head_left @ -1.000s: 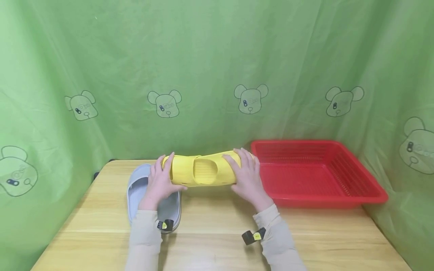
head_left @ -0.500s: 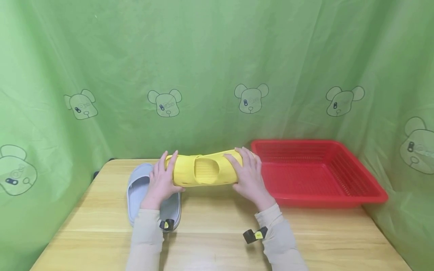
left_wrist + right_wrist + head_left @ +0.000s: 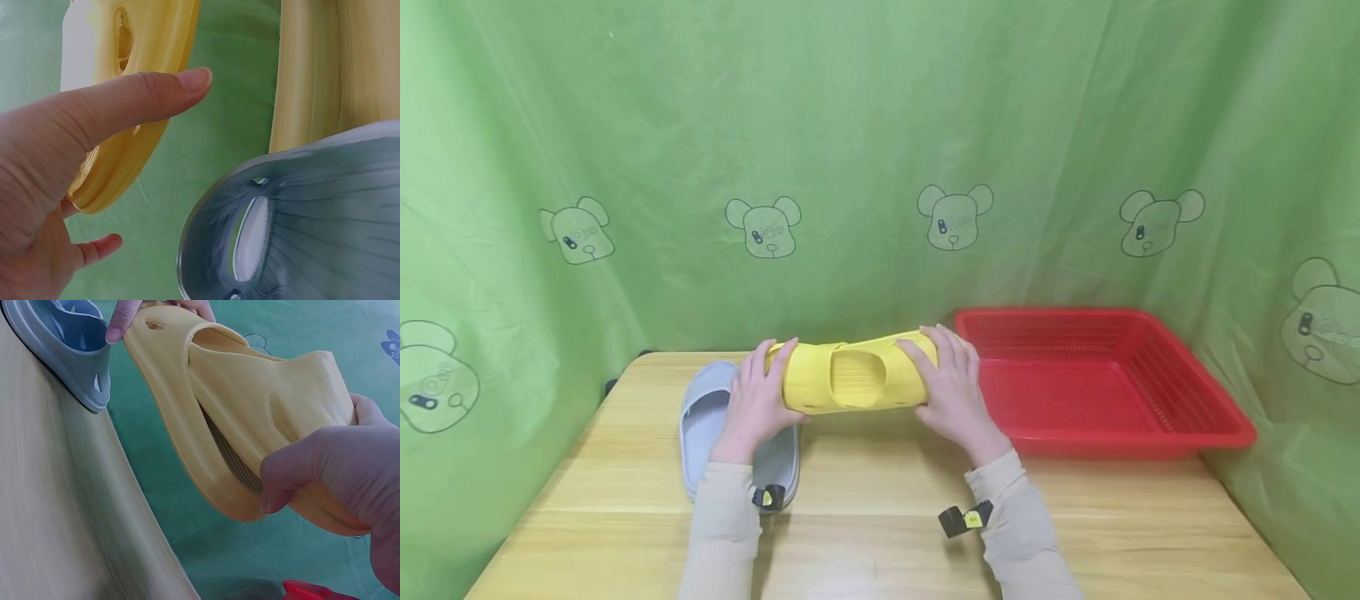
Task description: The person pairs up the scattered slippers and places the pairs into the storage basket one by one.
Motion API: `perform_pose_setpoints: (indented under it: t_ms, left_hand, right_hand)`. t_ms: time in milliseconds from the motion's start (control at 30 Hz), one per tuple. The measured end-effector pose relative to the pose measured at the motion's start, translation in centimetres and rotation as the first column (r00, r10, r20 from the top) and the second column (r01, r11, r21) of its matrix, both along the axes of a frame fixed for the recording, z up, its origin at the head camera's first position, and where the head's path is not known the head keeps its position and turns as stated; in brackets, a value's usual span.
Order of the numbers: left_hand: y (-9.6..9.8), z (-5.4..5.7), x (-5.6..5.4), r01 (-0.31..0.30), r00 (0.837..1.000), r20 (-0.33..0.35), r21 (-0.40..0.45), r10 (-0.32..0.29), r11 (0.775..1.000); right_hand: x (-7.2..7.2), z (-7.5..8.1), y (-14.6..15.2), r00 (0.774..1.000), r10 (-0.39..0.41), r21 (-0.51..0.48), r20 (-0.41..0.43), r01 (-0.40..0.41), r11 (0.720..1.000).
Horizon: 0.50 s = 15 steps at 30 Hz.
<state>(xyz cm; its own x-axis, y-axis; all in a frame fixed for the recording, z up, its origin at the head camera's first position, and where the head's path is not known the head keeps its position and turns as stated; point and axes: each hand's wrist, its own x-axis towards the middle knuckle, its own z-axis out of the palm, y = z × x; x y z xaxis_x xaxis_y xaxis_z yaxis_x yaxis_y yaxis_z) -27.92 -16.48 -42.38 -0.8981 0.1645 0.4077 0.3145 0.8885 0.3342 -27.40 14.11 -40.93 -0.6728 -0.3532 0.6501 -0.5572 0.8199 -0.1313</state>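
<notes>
Yellow slippers (image 3: pixel 854 379) of smooth, matt plastic

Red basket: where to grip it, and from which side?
Probably best by the near rim of the red basket, from the person's side, fingers over the lip: it sits upright, walls flaring outward, that edge nearest. In the head view, the right hand hides its near left corner.

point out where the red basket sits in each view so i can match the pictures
Head: the red basket is at right, on the table.
Left wrist: not in it.
Right wrist: only a red sliver, likely its rim, at the bottom edge right of centre.
Shared landmark: the yellow slippers, in all three.
</notes>
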Motion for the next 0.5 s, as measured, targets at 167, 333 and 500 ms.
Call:
perform_pose_setpoints:
  t_ms: [167, 333, 500]
  left_hand:
    - [0.07, 0.15, -0.01, 0.010, 0.999, -0.040, -0.015, -0.010, 1.000]
    - [0.13, 0.15, 0.00, 0.016, 0.996, -0.083, -0.029, -0.018, 0.999]
    - [0.16, 0.00, -0.17, 0.031, 0.988, -0.152, -0.057, -0.040, 0.998]
  right_hand:
    - [-0.10, -0.08, 0.10, 1.000, 0.000, -0.006, -0.004, 0.000, 1.000]
    - [-0.11, -0.01, 0.17, 1.000, -0.001, -0.011, 0.000, 0.001, 1.000]
    - [-0.09, -0.09, 0.16, 1.000, 0.008, -0.020, -0.003, -0.008, 1.000]
